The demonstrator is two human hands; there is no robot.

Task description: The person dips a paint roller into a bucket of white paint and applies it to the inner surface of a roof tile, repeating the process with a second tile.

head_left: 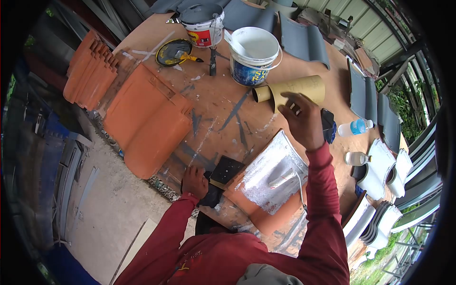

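Observation:
My left hand (195, 182) has its fingers curled at the table edge, against a dark cloth-like item (212, 195); whether they hold anything is hidden. Beside it lies a flat black square piece (228, 169). My right hand (302, 118) is raised with bent fingers and a gap between thumb and forefinger. It overlaps the near side of a tan roll of sandpaper (304, 86); contact cannot be made out. Below the right hand, an orange roof tile (268, 219) is mostly coated in silvery white paint. A paint roller (282, 179) rests on the coating.
Behind stand a white paint bucket (255, 47) and a grey paint bucket (200, 24). A yellow brush (187, 57) lies on a lid of grey paint. Orange tiles (147, 118) lie left. Bottles (355, 127), a phone (327, 124) and white tiles (377, 168) sit right.

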